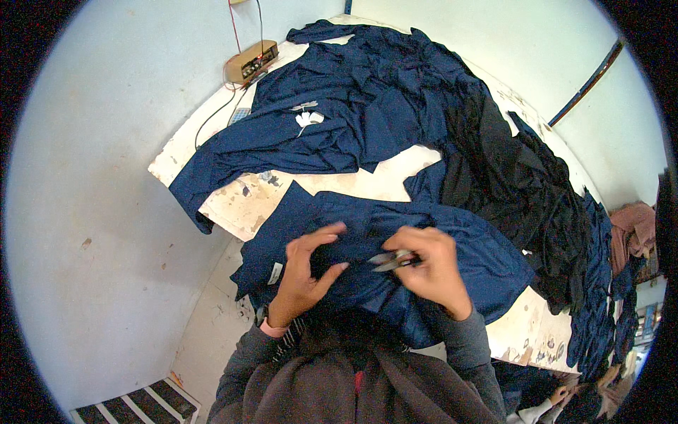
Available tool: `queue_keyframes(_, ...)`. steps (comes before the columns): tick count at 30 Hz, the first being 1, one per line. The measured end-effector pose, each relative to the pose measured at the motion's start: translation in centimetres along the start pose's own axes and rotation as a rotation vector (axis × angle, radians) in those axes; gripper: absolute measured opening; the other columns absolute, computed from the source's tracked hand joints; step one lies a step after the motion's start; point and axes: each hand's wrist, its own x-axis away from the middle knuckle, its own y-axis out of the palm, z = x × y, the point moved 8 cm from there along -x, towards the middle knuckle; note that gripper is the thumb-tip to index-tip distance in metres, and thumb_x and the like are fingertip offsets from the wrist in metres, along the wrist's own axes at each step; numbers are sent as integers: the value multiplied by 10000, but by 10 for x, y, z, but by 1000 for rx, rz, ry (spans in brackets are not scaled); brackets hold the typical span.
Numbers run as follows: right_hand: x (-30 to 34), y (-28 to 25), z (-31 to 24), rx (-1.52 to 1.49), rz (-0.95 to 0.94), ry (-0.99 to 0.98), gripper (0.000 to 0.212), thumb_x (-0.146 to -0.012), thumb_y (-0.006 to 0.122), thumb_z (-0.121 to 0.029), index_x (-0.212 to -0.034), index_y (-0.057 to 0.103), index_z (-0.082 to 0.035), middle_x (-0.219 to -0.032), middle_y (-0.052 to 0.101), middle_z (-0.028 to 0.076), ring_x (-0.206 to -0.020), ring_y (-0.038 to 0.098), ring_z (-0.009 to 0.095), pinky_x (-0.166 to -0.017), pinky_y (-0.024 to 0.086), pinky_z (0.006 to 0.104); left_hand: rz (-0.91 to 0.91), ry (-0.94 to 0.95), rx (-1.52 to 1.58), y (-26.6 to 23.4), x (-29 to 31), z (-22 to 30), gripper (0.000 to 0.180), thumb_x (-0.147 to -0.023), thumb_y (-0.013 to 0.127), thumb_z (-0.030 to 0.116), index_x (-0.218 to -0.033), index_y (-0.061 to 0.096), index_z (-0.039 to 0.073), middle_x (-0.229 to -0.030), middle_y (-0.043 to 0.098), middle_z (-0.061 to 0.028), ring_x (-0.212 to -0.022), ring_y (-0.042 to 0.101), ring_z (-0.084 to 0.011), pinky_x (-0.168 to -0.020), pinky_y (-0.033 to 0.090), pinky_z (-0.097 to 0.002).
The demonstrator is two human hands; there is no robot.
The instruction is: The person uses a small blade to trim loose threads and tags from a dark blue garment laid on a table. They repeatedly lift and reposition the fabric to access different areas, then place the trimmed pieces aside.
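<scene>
A dark navy garment lies spread before me, over the near edge of the white table. Resting above its left part is my left hand, with thumb and fingers apart and nothing between them; its fingertips look slightly blurred. A small white label shows on the cloth beside that hand. In my right hand is a pair of thread snips, the blades pointing left toward the other hand. The fingers curl around the snips, just above the cloth.
More navy garments are heaped across the table, with black cloth at the right. A brown radio-like box with wires stands at the back left, near the wall. Another person's hand appears at the lower right.
</scene>
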Motion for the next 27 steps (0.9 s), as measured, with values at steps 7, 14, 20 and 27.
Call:
queue_keyframes(7, 27, -135, -13, 164, 697, 22, 270, -641, 592, 99, -884, 662, 2, -782, 631, 67, -728, 656, 176, -666, 482, 247, 269, -78, -670, -56, 22, -8, 711, -632, 703, -51, -1311, 557, 102, -1424, 525, -120, -1270, 504, -340, -1065, 350, -458)
queue_keyframes(14, 91, -274, 8, 208, 1239, 74, 67, -932, 711, -57, -916, 676, -2, -852, 645, -8, -774, 544, 71, -725, 436, 212, 484, -243, -217, -164, 17, -62, 224, -914, 626, -16, -1133, 626, 32, -1014, 690, -67, -881, 653, -144, -821, 488, -266)
queue_keyframes(20, 88, -311, 45, 276, 1212, 208, 102, -916, 737, -93, -910, 718, 7, -852, 666, -4, -767, 563, 64, -721, 434, 198, 422, -221, -82, -187, -49, -31, 123, -1002, 640, 165, -1036, 628, 47, -899, 644, 16, -838, 543, -44, -738, 400, -193)
queue_keyframes(27, 82, -325, 125, 450, 1116, 330, 276, -902, 758, -307, -896, 715, -34, -784, 699, 50, -733, 626, 139, -665, 472, 280, 357, -204, -34, -144, -100, -24, 145, -989, 652, 162, -1056, 642, 34, -894, 657, 3, -828, 565, -62, -747, 425, -206)
